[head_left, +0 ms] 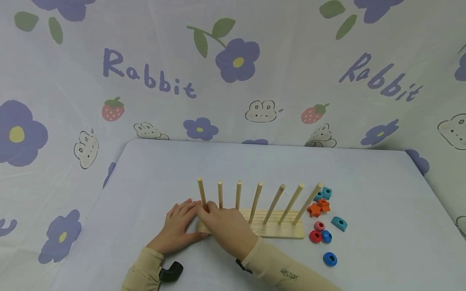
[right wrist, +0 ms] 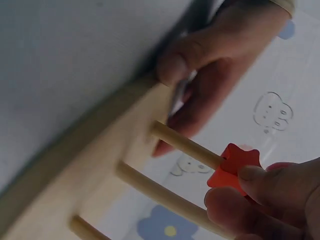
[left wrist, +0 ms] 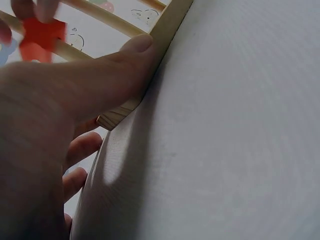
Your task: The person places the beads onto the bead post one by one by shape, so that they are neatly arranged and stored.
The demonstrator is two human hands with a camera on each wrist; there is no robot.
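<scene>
A wooden base (head_left: 278, 231) with a row of several upright pegs stands on the table. My left hand (head_left: 177, 228) holds its left end, thumb along the front edge and fingers at the far side. My right hand (head_left: 231, 230) pinches an orange-red star bead (right wrist: 234, 167) between thumb and fingertips. In the left wrist view, the leftmost peg (head_left: 201, 189) passes through that star bead (left wrist: 41, 42), partway along its length. From the head view the bead is hidden behind the right hand.
Loose beads lie right of the base: orange stars (head_left: 314, 209), teal pieces (head_left: 339, 223), a pink bead (head_left: 319, 226), a red bead (head_left: 315, 237) and blue beads (head_left: 330, 259). A patterned cloth (head_left: 218, 101) hangs behind the white table (head_left: 382, 194).
</scene>
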